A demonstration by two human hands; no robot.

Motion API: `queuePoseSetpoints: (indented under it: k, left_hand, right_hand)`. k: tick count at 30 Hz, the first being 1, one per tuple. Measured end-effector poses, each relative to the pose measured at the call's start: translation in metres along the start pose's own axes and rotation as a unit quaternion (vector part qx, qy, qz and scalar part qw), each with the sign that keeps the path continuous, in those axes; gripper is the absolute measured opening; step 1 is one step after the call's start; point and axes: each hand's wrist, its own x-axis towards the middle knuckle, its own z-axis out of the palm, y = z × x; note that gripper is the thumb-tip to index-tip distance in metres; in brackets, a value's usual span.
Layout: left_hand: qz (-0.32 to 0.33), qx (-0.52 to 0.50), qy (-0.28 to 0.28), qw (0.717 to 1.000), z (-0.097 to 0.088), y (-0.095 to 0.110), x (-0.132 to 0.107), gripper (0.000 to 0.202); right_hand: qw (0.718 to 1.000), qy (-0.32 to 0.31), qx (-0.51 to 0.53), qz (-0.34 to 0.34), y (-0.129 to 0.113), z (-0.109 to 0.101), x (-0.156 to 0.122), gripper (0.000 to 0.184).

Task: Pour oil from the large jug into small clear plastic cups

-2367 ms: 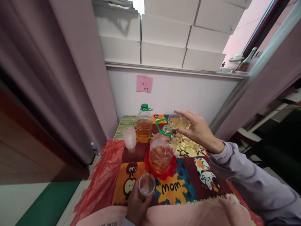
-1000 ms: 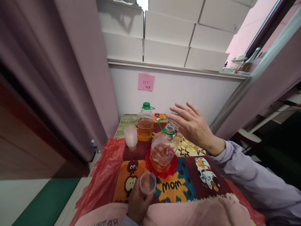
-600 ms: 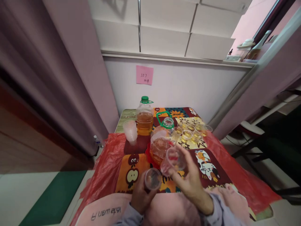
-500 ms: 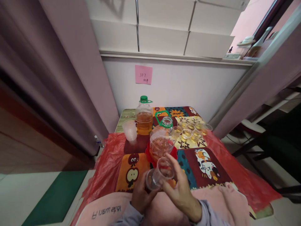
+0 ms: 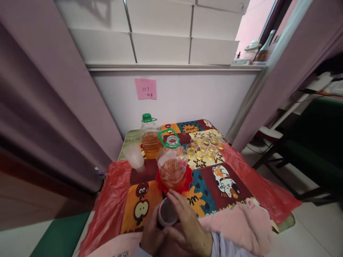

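L hand (image 5: pixel 152 234) has its fingers curled round the L side of a round clear plastic cup (image 5: pixel 168 213), mouth up; R hand (image 5: pixel 191 228) has fingers close tog. along the R side, thumb at the near rim. Cup's btwn both hands at the near side; can't tell if one or several nested. Just beyond: big clear plastic jug w/ amber liq. (image 5: pixel 172 167), uncapped, green handle (image 5: pixel 167 131) up, standing in a red scalloped plastic dish (image 5: pixel 188 180). Far L of it, 2nd clear jug w/ green cap (image 5: pixel 150 142), also amber inside; nr that, a stack of translucent plastic cups (image 5: pixel 134 156). Far R, a cluster of small clear cups w/ yellow liq. (image 5: pixel 201 152). Beneath: multicoloured cartoon-print mat (image 5: pixel 209 178), red plastic sheeting (image 5: pixel 107 192) showing L & R, pink cloth (image 5: pixel 241 223) nr side. Pink paper note (image 5: pixel 146 89) on far wall (image 5: pixel 193 96).
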Motion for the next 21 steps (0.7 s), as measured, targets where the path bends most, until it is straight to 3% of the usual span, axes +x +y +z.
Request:
queuePoseSetpoints:
  k: [3,5,7,9,12,15,18,21]
  left_hand:
    - [-0.02,0.006,0.005,1.0,-0.003,0.003,0.001,0.078]
    - [-0.023,0.02,0.009,0.999,-0.004,0.003,0.001,0.073]
    - [-0.029,0.045,0.027,0.998,-0.004,-0.002,0.001,0.068]
    - [-0.045,0.076,0.068,0.994,-0.004,-0.008,0.001,0.063]
    - [-0.072,0.091,0.123,0.986,-0.004,-0.016,0.004,0.065]
    - [-0.084,0.091,0.137,0.983,-0.004,-0.016,0.007,0.066]
    - [-0.091,0.081,0.141,0.982,-0.003,-0.014,0.008,0.066]
    - [-0.094,0.085,0.134,0.983,-0.003,-0.013,0.006,0.066]
  right_hand:
    - [0.998,-0.04,-0.027,-0.039,0.003,0.002,-0.001,0.1]
    - [0.998,-0.029,-0.024,-0.045,0.004,-0.003,0.001,0.098]
    - [0.999,0.032,-0.016,-0.02,0.011,-0.018,0.009,0.092]
    - [0.989,0.141,-0.019,0.044,0.028,-0.046,0.021,0.083]
    - [0.94,0.29,-0.039,0.175,0.083,-0.099,0.046,0.075]
    - [0.901,0.344,-0.03,0.262,0.154,-0.141,0.066,0.085]
    - [0.892,0.33,-0.017,0.309,0.209,-0.153,0.075,0.098]
    - [0.891,0.319,-0.006,0.324,0.234,-0.141,0.077,0.095]
